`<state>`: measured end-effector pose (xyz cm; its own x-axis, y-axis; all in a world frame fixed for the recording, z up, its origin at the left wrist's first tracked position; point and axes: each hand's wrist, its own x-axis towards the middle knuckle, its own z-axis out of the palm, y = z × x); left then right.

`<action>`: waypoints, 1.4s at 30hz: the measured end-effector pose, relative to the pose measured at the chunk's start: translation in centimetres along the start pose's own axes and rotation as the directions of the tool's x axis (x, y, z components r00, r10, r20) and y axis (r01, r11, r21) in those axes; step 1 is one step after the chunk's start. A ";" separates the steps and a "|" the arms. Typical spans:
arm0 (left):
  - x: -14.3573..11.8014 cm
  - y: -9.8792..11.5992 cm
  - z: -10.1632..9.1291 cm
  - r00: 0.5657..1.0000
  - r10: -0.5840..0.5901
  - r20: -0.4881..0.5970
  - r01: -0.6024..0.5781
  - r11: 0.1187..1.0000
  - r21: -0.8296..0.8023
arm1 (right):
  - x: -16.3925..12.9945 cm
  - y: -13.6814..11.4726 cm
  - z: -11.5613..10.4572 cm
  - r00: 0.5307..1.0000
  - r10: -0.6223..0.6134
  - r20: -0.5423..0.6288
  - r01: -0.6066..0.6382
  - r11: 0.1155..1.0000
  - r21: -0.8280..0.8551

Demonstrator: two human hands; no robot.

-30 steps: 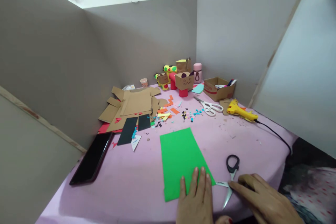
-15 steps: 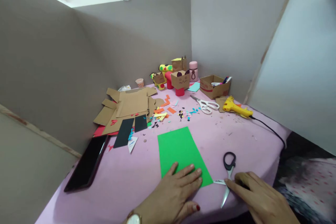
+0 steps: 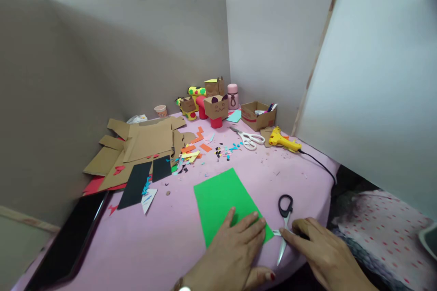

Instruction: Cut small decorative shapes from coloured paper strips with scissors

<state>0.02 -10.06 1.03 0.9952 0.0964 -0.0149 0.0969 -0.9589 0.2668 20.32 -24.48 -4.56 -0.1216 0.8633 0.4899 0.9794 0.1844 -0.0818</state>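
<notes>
Head view: your left hand (image 3: 235, 241) lies palm down on the green rectangular sheet (image 3: 218, 198); its fingers are extended and slightly spread, the thumb points toward the right, and the hand presses on the sheet without grasping it. The sheet lies flat at the near middle of the pink cloth-covered table (image 3: 153, 241); your hand and forearm hide part of its near edge.

Your right hand (image 3: 317, 243) is at the metal scissors with black handles (image 3: 287, 215); its fingers are partly curled, with one fingertip on the scissors near the crossing of the blades; you cannot tell from this angle whether the hand grips the second handle. The scissors stand with blades apart; one blade points left to the near right corner of the sheet, the other toward the table's near edge; contact between blade and corner cannot be confirmed.

Beyond the sheet, locate the white-handled scissors (image 3: 244, 136), and to their right the yellow glue gun (image 3: 286, 142) with its black cord; behind these stands the open brown cardboard box (image 3: 251, 121) holding pens. To the left, two black rectangular pieces (image 3: 134, 186) overlap the flattened brown cardboard (image 3: 150, 143); the glossy black flat device (image 3: 71, 238) lies nearer you.
</notes>
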 end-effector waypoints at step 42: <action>0.1 0.3 -0.5 0.994 -0.068 0.082 0.083 0.976 -0.201 | -0.3 -2.1 0.7 0.999 -0.039 -0.020 0.041 0.994 0.099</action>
<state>0.19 -10.20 1.59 0.9840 0.1389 -0.1114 0.1747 -0.8741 0.4532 18.20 -24.80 -5.11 -0.1569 0.8457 0.5101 0.9527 0.2657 -0.1474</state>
